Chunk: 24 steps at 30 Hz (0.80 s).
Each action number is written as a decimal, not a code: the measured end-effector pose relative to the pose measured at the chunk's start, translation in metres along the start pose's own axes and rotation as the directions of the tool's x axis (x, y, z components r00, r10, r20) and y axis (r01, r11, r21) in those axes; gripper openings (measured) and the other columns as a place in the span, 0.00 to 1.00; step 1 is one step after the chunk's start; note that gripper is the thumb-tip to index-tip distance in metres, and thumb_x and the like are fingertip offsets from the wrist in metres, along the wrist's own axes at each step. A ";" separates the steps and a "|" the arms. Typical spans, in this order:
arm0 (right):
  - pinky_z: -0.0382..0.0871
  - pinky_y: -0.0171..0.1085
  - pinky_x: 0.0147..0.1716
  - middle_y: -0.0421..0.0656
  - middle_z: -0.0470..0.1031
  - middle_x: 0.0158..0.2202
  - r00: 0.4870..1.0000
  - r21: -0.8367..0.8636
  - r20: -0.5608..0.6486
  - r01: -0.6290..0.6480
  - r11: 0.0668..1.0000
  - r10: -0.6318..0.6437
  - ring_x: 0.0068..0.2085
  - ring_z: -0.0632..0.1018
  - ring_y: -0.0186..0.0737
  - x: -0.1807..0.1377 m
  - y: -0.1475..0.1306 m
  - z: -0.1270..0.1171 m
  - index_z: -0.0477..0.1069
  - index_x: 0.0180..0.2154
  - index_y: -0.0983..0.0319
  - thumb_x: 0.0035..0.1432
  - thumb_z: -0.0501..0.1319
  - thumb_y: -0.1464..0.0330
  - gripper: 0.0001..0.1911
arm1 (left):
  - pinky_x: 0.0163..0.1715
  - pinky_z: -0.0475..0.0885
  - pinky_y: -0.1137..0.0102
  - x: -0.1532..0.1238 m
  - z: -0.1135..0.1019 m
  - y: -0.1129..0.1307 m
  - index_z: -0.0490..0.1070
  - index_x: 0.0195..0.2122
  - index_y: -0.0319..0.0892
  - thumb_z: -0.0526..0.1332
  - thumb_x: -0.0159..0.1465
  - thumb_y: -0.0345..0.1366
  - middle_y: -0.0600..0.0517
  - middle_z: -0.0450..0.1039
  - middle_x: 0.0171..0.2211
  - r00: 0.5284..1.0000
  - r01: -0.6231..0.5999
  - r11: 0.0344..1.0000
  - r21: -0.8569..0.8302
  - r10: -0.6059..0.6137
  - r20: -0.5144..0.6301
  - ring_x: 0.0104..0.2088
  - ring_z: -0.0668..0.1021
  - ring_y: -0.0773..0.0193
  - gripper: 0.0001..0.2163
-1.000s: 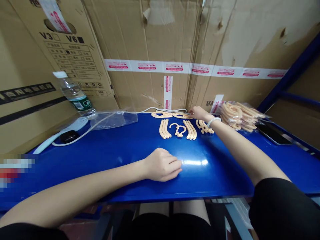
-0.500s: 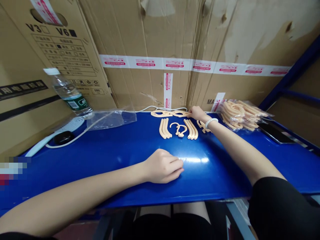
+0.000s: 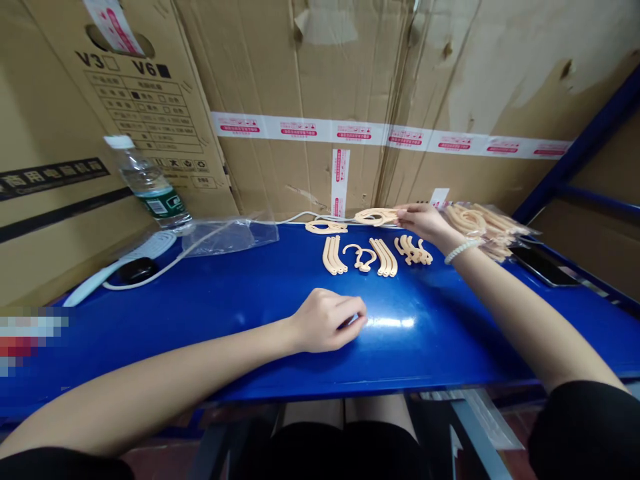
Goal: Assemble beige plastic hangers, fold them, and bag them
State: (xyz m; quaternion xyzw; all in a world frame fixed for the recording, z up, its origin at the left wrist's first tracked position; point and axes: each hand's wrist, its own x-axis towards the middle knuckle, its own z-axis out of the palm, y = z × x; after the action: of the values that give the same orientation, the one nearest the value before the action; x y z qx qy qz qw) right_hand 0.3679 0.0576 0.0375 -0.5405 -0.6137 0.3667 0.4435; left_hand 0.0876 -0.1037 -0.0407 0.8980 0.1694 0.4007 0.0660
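My right hand (image 3: 425,221) is at the back of the blue table (image 3: 250,300), closed on a flat beige plastic piece (image 3: 375,216) that it holds a little above the surface. A second flat beige piece (image 3: 326,227) lies to its left. In front of them lie small groups of beige parts: curved strips (image 3: 333,256), a hook (image 3: 362,257), more strips (image 3: 385,258) and a small pile (image 3: 414,251). My left hand (image 3: 327,320) rests near the table's front, fingers curled in a loose fist with nothing visible in it.
A clear bag of beige parts (image 3: 483,227) lies at the back right, a dark phone (image 3: 545,266) beside it. At the left are a water bottle (image 3: 149,185), an empty plastic bag (image 3: 227,235), a white power strip (image 3: 120,263) with cable. Cardboard boxes (image 3: 320,100) wall the back.
My right hand has picked the flat beige piece off the table and lifted it slightly to the right. My left hand has stayed in place, fingers curling a bit tighter.
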 end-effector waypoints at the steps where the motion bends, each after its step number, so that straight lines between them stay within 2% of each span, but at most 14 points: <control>1: 0.80 0.35 0.41 0.45 0.79 0.34 1.000 0.043 0.020 0.003 0.999 -0.004 0.33 0.80 0.35 -0.009 -0.005 -0.003 0.75 0.37 0.64 0.65 0.64 0.76 0.03 | 0.23 0.63 0.73 0.001 -0.001 0.000 0.69 0.35 0.42 0.57 0.68 0.30 0.57 0.73 0.23 0.995 0.084 0.995 -0.055 -0.086 -0.043 0.20 0.72 0.71 0.04; 3: 0.80 0.35 0.41 0.46 0.80 0.36 0.997 0.105 0.075 -0.007 0.994 0.000 0.34 0.81 0.37 -0.030 -0.013 -0.007 0.77 0.37 0.63 0.61 0.68 0.76 0.04 | 0.24 0.65 0.75 0.003 -0.003 0.000 0.68 0.37 0.43 0.58 0.67 0.30 0.58 0.73 0.25 0.954 0.255 0.952 -0.168 -0.276 -0.120 0.20 0.71 0.72 0.02; 7: 0.78 0.34 0.39 0.47 0.81 0.38 0.969 0.171 0.243 -0.008 0.985 -0.035 0.35 0.80 0.37 -0.072 -0.018 -0.002 0.79 0.41 0.64 0.54 0.74 0.68 0.12 | 0.24 0.66 0.76 0.009 -0.004 -0.002 0.66 0.43 0.42 0.59 0.65 0.32 0.51 0.76 0.41 0.804 0.475 0.799 -0.370 -0.564 -0.185 0.21 0.71 0.75 0.06; 10: 0.76 0.34 0.36 0.45 0.81 0.37 0.944 0.171 0.308 0.070 0.983 -0.121 0.34 0.79 0.36 -0.095 -0.015 0.012 0.79 0.41 0.63 0.53 0.75 0.59 0.18 | 0.20 0.65 0.76 0.012 -0.002 -0.007 0.67 0.50 0.42 0.62 0.65 0.36 0.45 0.74 0.52 0.731 0.563 0.674 -0.478 -0.676 -0.092 0.19 0.70 0.77 0.13; 13: 0.74 0.37 0.34 0.43 0.80 0.35 0.921 0.201 0.336 0.133 0.970 -0.196 0.32 0.78 0.37 -0.107 -0.011 0.024 0.78 0.40 0.62 0.54 0.74 0.57 0.18 | 0.17 0.64 0.76 0.012 0.001 -0.013 0.67 0.53 0.41 0.62 0.66 0.42 0.43 0.75 0.53 0.691 0.613 0.545 -0.572 -0.721 0.054 0.17 0.71 0.76 0.17; 14: 0.74 0.37 0.34 0.43 0.80 0.35 0.910 0.214 0.350 0.152 0.965 -0.221 0.32 0.78 0.37 -0.109 -0.010 0.026 0.77 0.41 0.61 0.55 0.73 0.57 0.17 | 0.16 0.64 0.76 0.012 0.002 -0.015 0.68 0.53 0.40 0.61 0.67 0.44 0.44 0.77 0.49 0.684 0.621 0.508 -0.597 -0.723 0.096 0.17 0.72 0.75 0.17; 16: 0.74 0.38 0.34 0.42 0.79 0.35 0.885 0.240 0.373 0.197 0.951 -0.277 0.31 0.77 0.37 -0.113 -0.008 0.027 0.77 0.41 0.61 0.58 0.72 0.58 0.15 | 0.18 0.65 0.76 0.013 0.002 -0.018 0.70 0.52 0.39 0.56 0.70 0.46 0.50 0.78 0.34 0.691 0.627 0.481 -0.612 -0.706 0.154 0.19 0.74 0.71 0.18; 18: 0.75 0.40 0.36 0.43 0.79 0.37 0.862 0.262 0.386 0.239 0.935 -0.328 0.32 0.77 0.37 -0.116 -0.008 0.025 0.77 0.41 0.61 0.60 0.71 0.60 0.13 | 0.22 0.68 0.75 0.014 0.000 -0.017 0.75 0.49 0.38 0.52 0.72 0.46 0.52 0.75 0.26 0.724 0.626 0.530 -0.571 -0.667 0.174 0.24 0.77 0.66 0.18; 19: 0.75 0.40 0.37 0.44 0.79 0.39 0.850 0.272 0.396 0.253 0.929 -0.347 0.32 0.78 0.37 -0.118 -0.008 0.024 0.77 0.41 0.61 0.61 0.71 0.60 0.12 | 0.27 0.70 0.73 0.015 -0.002 -0.016 0.77 0.46 0.39 0.52 0.73 0.45 0.51 0.76 0.27 0.746 0.618 0.573 -0.539 -0.644 0.170 0.29 0.79 0.64 0.18; 21: 0.77 0.41 0.38 0.46 0.78 0.42 0.823 0.292 0.426 0.267 0.918 -0.375 0.34 0.79 0.38 -0.121 -0.009 0.024 0.77 0.40 0.60 0.63 0.69 0.62 0.09 | 0.35 0.73 0.70 0.017 -0.004 -0.012 0.79 0.42 0.40 0.53 0.72 0.43 0.48 0.80 0.36 0.776 0.602 0.637 -0.481 -0.610 0.163 0.38 0.80 0.60 0.16; 22: 0.77 0.41 0.39 0.46 0.78 0.44 0.809 0.299 0.444 0.271 0.915 -0.385 0.36 0.80 0.39 -0.123 -0.010 0.024 0.77 0.39 0.60 0.64 0.69 0.62 0.08 | 0.37 0.74 0.69 0.018 -0.005 -0.010 0.78 0.42 0.40 0.54 0.72 0.43 0.47 0.80 0.40 0.778 0.605 0.641 -0.472 -0.603 0.177 0.40 0.80 0.59 0.15; 24: 0.78 0.41 0.42 0.47 0.78 0.46 0.788 0.299 0.474 0.276 0.913 -0.393 0.41 0.80 0.42 -0.127 -0.011 0.026 0.77 0.38 0.60 0.65 0.68 0.63 0.07 | 0.37 0.75 0.68 0.018 -0.005 -0.006 0.76 0.46 0.40 0.57 0.70 0.43 0.47 0.79 0.41 0.764 0.626 0.594 -0.506 -0.597 0.244 0.38 0.79 0.60 0.13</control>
State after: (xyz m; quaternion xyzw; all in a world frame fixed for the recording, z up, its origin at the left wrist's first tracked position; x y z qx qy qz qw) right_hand 0.3423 -0.0691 0.0198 -0.2509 -0.7544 0.4786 0.3726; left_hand 0.0935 -0.0912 -0.0261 0.7338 0.3398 0.3625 0.4633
